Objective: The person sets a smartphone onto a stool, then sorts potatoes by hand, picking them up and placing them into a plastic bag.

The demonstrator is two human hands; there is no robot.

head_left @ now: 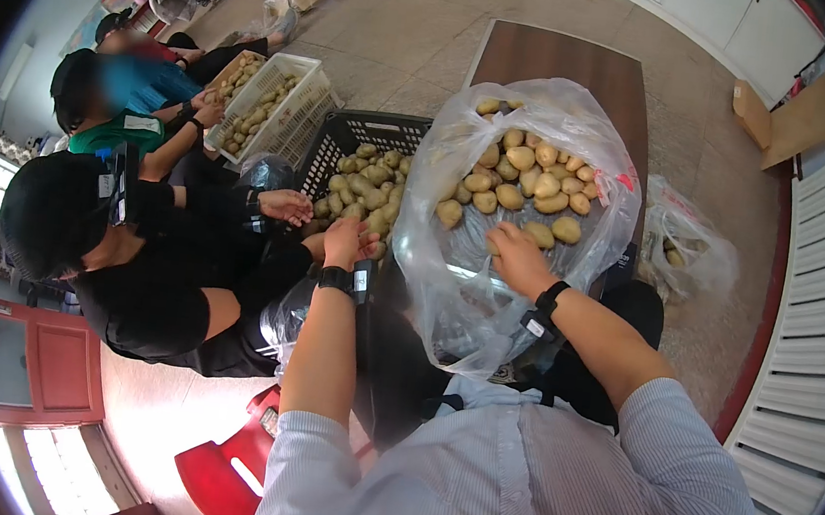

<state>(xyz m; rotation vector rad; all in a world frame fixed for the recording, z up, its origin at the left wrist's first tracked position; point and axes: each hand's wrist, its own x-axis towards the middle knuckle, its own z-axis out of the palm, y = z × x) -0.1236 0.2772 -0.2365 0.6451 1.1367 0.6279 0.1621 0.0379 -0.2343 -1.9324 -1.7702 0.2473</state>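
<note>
My right hand (pixel 521 260) reaches into an open clear plastic bag (pixel 416 208), its fingers curled round a potato (pixel 492 248). Many loose potatoes (pixel 530 174) lie further back in the bag. On the left, my left hand (pixel 342 241) is at the near side of a black crate (pixel 329 138) of potatoes (pixel 368 187). Its fingers are bent and closed together, and whatever they may hold is hidden. A co-worker's hand (pixel 287 206) hovers by the same crate, and part of another hand shows right beside mine.
The bag rests on a dark brown table (pixel 564 57). Co-workers sit along the left, near a white crate (pixel 324 97) of potatoes. Another plastic bag (pixel 686 241) with potatoes lies on the floor at the right. A red stool (pixel 218 483) stands at the lower left.
</note>
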